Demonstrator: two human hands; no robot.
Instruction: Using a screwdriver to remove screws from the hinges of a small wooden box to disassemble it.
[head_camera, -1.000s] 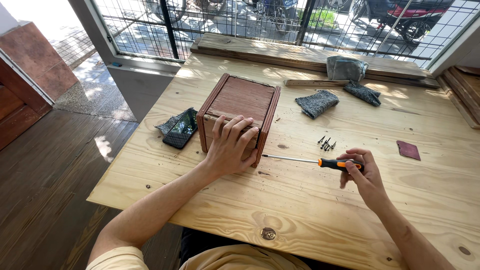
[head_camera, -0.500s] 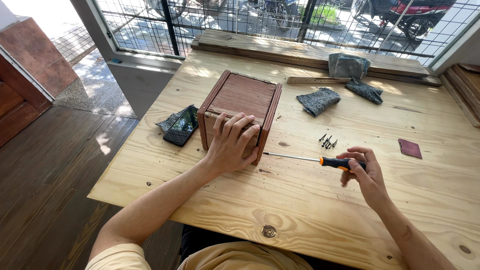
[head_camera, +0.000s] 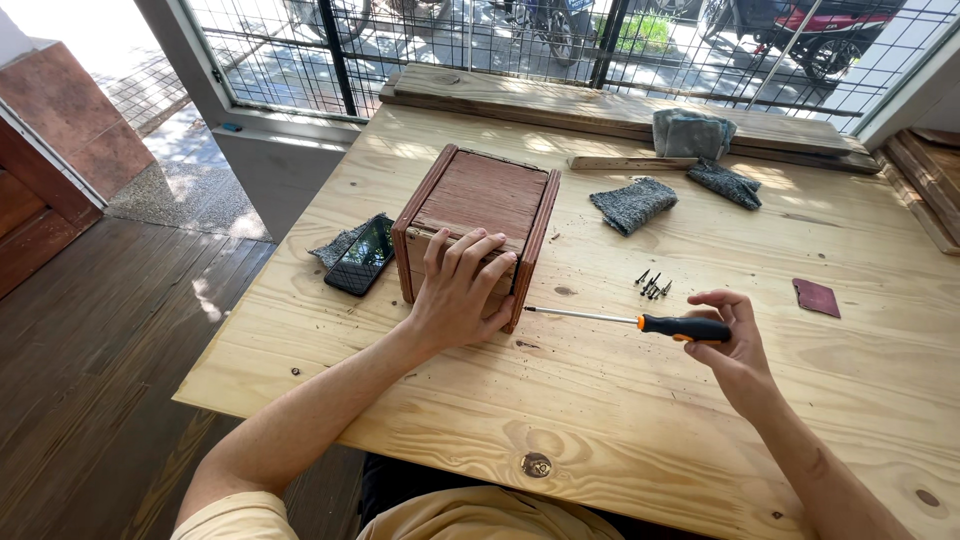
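**Wooden box and screwdriver on the pine tabletop**

Pale pine boards make up the tabletop, knots and all, with little wood crumbs scattered around. It sits right against a wire-grid window with a sunny street outside, and dark wooden floor runs off to the left.

Compared with half a second ago, barely anything moved from what I can see on my feed. Left hand is still planted on the box, right hand is still on the screwdriver, and the shaft points at the box the same way as before. Box hasn't shifted either.

Now the fingers. The left hand is spread over the near top edge of the reddish-brown wooden box, fingers draped over the edge and pressing down, not clenched. The right hand grips the orange-and-black handle of the screwdriver, fingers curled around the handle's end. The shaft lies roughly level, tip just beside the box's lower right corner; I can't tell if it actually touches.

Other stuff: a dark phone on a grey rag just left of the box, a small pile of black screws above the shaft, a grey cloth further back, and a small reddish sandpaper piece off to the right.
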